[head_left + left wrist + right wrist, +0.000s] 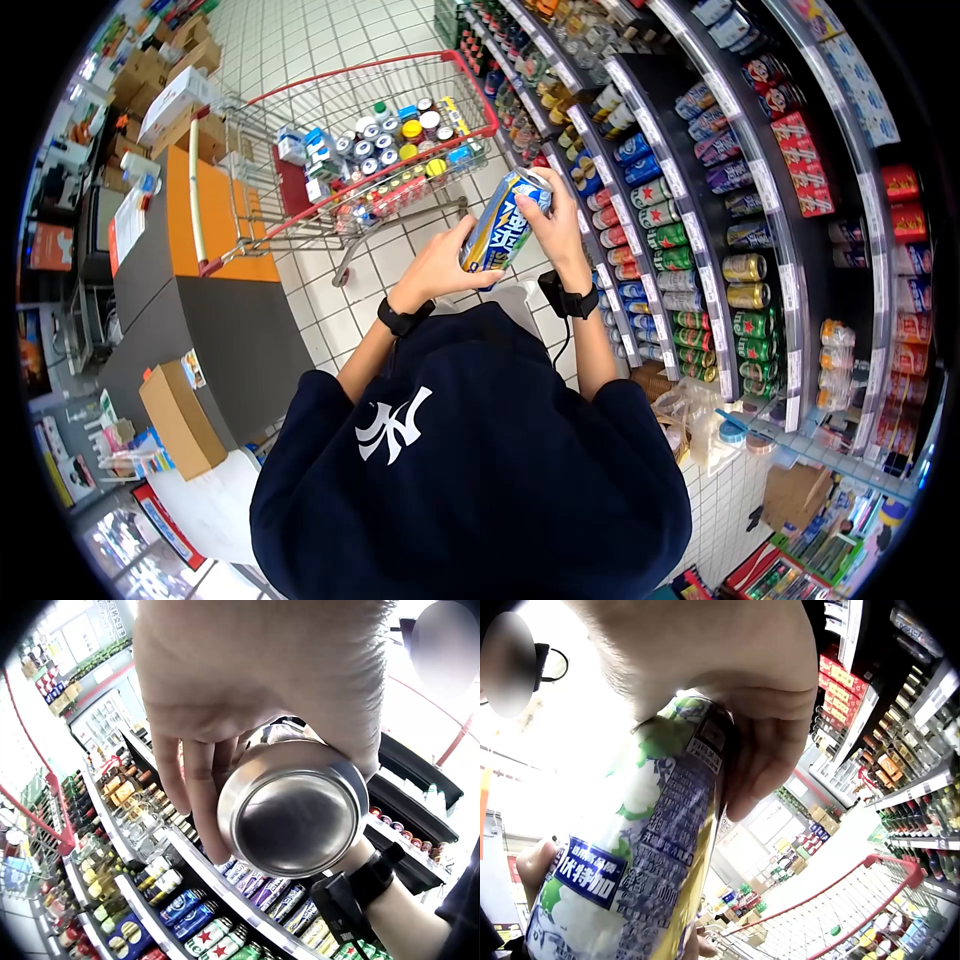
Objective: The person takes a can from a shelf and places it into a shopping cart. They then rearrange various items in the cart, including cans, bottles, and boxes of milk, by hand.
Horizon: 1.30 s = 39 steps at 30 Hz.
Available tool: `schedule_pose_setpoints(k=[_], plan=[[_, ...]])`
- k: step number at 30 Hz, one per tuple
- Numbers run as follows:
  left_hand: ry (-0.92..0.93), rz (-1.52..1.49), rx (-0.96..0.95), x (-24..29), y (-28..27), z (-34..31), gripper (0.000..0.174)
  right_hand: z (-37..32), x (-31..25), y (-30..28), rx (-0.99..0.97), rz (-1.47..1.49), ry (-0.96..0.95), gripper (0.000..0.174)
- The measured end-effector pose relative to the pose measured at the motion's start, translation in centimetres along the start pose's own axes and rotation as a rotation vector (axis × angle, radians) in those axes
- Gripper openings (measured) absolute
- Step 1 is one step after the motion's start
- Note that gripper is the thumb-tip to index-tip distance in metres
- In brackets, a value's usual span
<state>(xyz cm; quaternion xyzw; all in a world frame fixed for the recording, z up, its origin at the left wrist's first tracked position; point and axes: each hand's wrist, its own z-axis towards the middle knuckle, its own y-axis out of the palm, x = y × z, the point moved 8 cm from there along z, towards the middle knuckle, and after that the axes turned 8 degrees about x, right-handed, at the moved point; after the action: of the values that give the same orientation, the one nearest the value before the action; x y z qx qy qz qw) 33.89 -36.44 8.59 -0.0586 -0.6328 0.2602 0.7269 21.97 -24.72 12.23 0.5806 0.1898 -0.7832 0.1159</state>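
Observation:
A tall blue and yellow drink can (505,225) is held tilted in front of the chest between both hands. My left hand (437,266) grips its lower end, thumb and fingers on either side. Around the upper end curls my right hand (557,228), thumb across the printed side. The left wrist view looks straight at the can's bare metal base (296,825), with the left fingers (201,791) along one side. Green and white artwork and a blue label show on the can (622,855) in the right wrist view.
A red-rimmed shopping cart (480,62) ahead carries several cans, jars and packs. Shelves (640,110) of drink cans and bottles run along the right. On the left stands a grey and orange counter (225,330) bearing an open cardboard box (183,420).

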Motion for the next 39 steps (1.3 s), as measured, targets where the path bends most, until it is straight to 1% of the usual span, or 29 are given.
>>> schedule_pose_setpoints(k=[1,4,6,8,10,12,13,16,18,20,23,24,25,29,32,37,39], plan=[[-0.065,0.007,-0.027,-0.7,-0.5,-0.8,0.070,-0.3,-0.2,1.0,-0.042,-0.010,0.021,0.048],[-0.077,0.003,0.013,-1.7,-2.2,-2.8,0.070,-0.8,-0.1,3.8,-0.140,-0.042,0.030,0.048],[-0.090,-0.028,0.062,-2.1,-3.4,-4.1,0.070,-1.2,-0.4,5.4,-0.162,-0.017,0.006,0.048],[-0.107,0.045,0.066,-3.3,-4.4,-5.3,0.070,-1.6,-0.4,7.1,-0.232,-0.022,0.049,0.048],[-0.132,0.055,0.080,-3.2,-5.5,-6.1,0.069,-1.6,-0.3,8.5,-0.267,-0.029,0.025,0.049],[-0.290,0.100,-0.003,-4.0,-6.0,-7.1,0.072,-1.8,0.0,9.9,-0.325,-0.047,0.057,0.050],[-0.262,0.072,0.038,-4.2,-6.3,-7.4,0.069,-1.9,0.2,10.4,-0.333,-0.036,0.047,0.050],[-0.287,0.066,0.065,-5.2,-6.8,-8.3,0.069,-2.1,0.5,11.8,-0.386,-0.050,0.078,0.050],[-0.303,0.071,0.077,-5.6,-7.3,-8.6,0.069,-2.0,0.7,12.5,-0.407,-0.049,0.054,0.050],[-0.319,0.075,0.088,-5.9,-7.6,-8.7,0.069,-1.8,1.3,13.3,-0.464,-0.106,0.099,0.041],[-0.306,0.095,0.108,-6.8,-7.9,-8.8,0.072,-1.2,1.8,14.3,-0.515,-0.121,0.116,0.039],[-0.315,0.096,0.118,-7.1,-8.2,-8.6,0.072,-0.9,2.3,14.7,-0.534,-0.131,0.135,0.038],[-0.315,0.095,0.114,-7.4,-8.2,-8.4,0.072,-0.6,2.7,15.1,-0.535,-0.115,0.133,0.042],[-0.349,0.103,0.129,-8.2,-8.6,-7.2,0.072,1.1,3.3,16.2,-0.577,-0.114,0.182,0.042],[-0.357,0.111,0.137,-9.4,-9.1,-5.6,0.071,2.9,4.1,16.9,-0.570,-0.080,0.166,0.042],[-0.377,0.130,0.138,-10.6,-10.0,-1.4,0.071,7.1,5.7,17.5,-0.594,-0.075,0.190,0.043],[-0.341,0.159,0.126,-10.8,-10.4,0.9,0.073,9.2,5.9,17.4,-0.567,-0.010,0.207,0.045]])
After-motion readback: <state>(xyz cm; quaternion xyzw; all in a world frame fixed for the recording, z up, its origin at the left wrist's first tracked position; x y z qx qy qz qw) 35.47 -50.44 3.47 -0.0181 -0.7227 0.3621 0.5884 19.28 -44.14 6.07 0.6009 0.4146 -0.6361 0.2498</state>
